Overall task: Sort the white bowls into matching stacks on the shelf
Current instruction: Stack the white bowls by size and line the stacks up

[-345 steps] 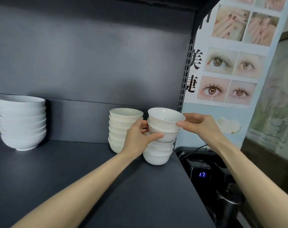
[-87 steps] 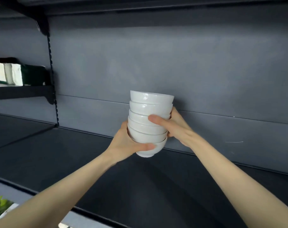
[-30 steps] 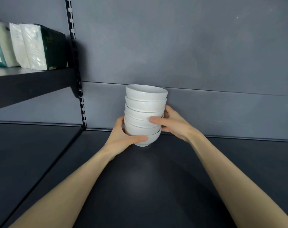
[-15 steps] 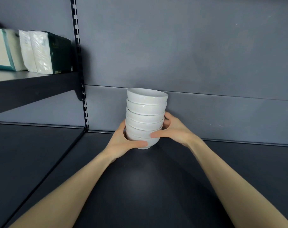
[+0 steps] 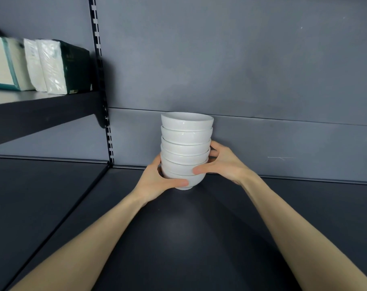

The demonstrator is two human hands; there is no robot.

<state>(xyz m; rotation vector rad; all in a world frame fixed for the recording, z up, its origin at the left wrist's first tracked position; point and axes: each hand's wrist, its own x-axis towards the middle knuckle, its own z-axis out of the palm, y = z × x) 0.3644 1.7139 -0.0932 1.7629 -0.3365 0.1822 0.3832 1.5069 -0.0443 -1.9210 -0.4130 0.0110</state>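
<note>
left hand (image 5: 155,183) and right hand (image 5: 224,164) grip bowl stack (image 5: 185,148) between them — low, upright on shelf (image 5: 199,238)

Left hand (image 5: 155,181), right hand (image 5: 226,164) — both gripping, fingers (image 5: 217,149) curled inward.

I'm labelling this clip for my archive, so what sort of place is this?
Probably a shop or storeroom shelving bay: a dark shelf beside a slotted upright, wrapped packs on the neighbouring shelf, and a stack of white bowls held by the left hand and right hand.
</note>
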